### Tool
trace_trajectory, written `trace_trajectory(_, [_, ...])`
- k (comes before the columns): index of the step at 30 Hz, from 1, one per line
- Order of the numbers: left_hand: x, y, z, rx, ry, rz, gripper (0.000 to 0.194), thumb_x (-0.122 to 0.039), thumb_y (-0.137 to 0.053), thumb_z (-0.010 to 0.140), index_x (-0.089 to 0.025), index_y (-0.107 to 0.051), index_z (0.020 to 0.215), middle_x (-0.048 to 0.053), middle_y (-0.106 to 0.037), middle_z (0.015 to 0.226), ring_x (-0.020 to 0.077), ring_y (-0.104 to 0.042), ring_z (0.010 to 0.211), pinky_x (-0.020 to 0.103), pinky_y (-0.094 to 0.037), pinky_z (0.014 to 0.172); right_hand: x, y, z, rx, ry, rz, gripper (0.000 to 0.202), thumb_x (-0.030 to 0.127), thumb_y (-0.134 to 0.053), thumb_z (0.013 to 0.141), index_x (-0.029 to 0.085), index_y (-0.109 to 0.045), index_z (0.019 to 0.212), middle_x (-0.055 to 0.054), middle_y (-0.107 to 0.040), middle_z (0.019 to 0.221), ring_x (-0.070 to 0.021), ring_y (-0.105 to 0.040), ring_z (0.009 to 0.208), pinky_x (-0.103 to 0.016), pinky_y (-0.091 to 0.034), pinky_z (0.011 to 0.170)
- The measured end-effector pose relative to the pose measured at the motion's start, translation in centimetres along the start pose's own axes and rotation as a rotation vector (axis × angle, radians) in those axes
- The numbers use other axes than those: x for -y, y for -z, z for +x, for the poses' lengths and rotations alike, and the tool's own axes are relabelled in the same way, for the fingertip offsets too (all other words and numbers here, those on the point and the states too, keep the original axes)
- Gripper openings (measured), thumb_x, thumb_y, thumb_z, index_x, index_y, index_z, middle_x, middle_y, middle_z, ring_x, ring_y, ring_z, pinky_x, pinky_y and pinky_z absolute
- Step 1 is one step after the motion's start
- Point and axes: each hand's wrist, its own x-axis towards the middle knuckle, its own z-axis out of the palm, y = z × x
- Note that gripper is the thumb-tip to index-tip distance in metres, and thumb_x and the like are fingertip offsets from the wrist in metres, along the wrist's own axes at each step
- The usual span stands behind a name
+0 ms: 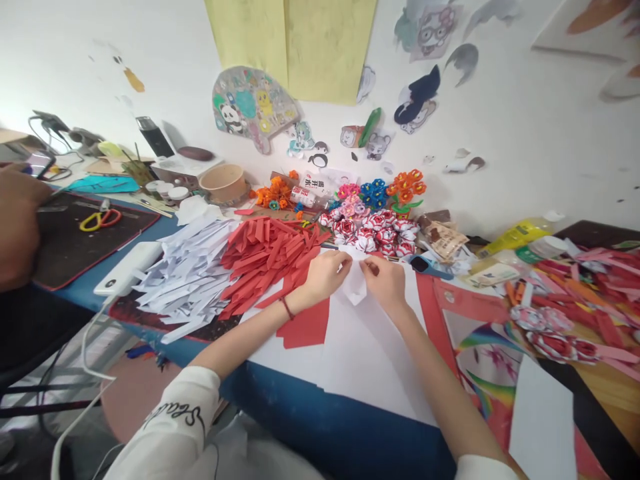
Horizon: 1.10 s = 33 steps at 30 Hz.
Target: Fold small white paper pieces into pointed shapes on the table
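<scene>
Folded paper (355,288) over the white sheets (373,370), its upper part pinched at either side by the left hand (329,272) and right hand (385,280). Presumably light, thin and readily creased; best held by fingertips, lightly, along its edges.

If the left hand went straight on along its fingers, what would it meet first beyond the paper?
Most likely the right hand, which faces the left hand across the folded white paper. Depth is unclear in this single view, so the two might just miss.
</scene>
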Motion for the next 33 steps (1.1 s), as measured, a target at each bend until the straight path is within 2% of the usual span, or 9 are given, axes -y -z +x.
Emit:
trace_trajectory(4, [0.4, -2.2, -0.1, 0.051, -0.004, 0.004, 0.016, -0.019, -0.049, 0.088, -0.018, -0.064, 0.092, 0.004, -0.065, 0.087, 0.0148, -0.058, 0.084, 0.023, -0.041, 0.065, -1.2, -1.8, -1.3, 0.004, -0.051, -0.032, 0.021, 0.029, -0.05, 0.085, 0.019, -0.068, 0.081, -0.003, -0.068, 0.072, -0.0144, -0.056, 0.063, -0.025, -0.032, 0.06])
trace_trajectory(8, [0.9, -3.0, -0.7, 0.068, -0.001, 0.018, 0.018, -0.021, -0.048, 0.089, -0.017, -0.065, 0.093, 0.005, -0.065, 0.086, 0.0165, -0.058, 0.085, 0.025, -0.042, 0.067, -1.5, -2.8, -2.5, 0.012, -0.037, -0.051, 0.022, 0.027, -0.049, 0.086, 0.018, -0.067, 0.078, -0.003, -0.067, 0.075, -0.013, -0.055, 0.061, -0.024, -0.033, 0.06])
trace_trajectory(13, [1.3, -3.3, -1.2, 0.085, 0.002, 0.014, 0.018, -0.025, -0.05, 0.09, -0.021, -0.067, 0.095, 0.004, -0.065, 0.09, 0.0167, -0.058, 0.091, 0.025, -0.042, 0.069, -1.3, -3.0, -3.1, 0.027, -0.01, -0.058, 0.021, 0.025, -0.047, 0.088, 0.019, -0.066, 0.081, -0.002, -0.065, 0.076, -0.0125, -0.056, 0.064, -0.023, -0.035, 0.062])
trace_trajectory(23, [1.6, -3.8, -1.3, 0.05, 0.0, 0.003, 0.02, -0.023, -0.046, 0.092, -0.019, -0.065, 0.087, 0.003, -0.065, 0.082, 0.0147, -0.058, 0.078, 0.026, -0.042, 0.071, -1.6, -2.9, -3.3, 0.075, 0.086, -0.089, 0.021, 0.017, -0.046, 0.091, 0.018, -0.067, 0.094, -0.003, -0.064, 0.078, -0.0132, -0.058, 0.071, -0.023, -0.037, 0.064])
trace_trajectory(28, [1.0, -3.0, -1.5, 0.085, 0.065, 0.016, 0.016, -0.031, -0.054, 0.089, -0.018, -0.063, 0.087, 0.003, -0.065, 0.082, 0.0165, -0.056, 0.078, 0.028, -0.042, 0.068, -1.6, -3.3, -3.5, 0.025, 0.123, -0.17, 0.021, 0.014, -0.046, 0.091, 0.016, -0.067, 0.094, -0.003, -0.061, 0.073, -0.0133, -0.056, 0.067, -0.024, -0.036, 0.061])
trace_trajectory(33, [0.8, -3.2, -1.6, 0.089, 0.048, 0.004, 0.019, -0.023, -0.047, 0.092, -0.018, -0.063, 0.083, 0.003, -0.063, 0.08, 0.0167, -0.053, 0.078, 0.029, -0.043, 0.068, -1.3, -3.4, -3.6, -0.016, 0.128, -0.172, 0.02, 0.016, -0.047, 0.092, 0.016, -0.066, 0.089, -0.002, -0.058, 0.069, -0.0131, -0.053, 0.063, -0.025, -0.036, 0.06])
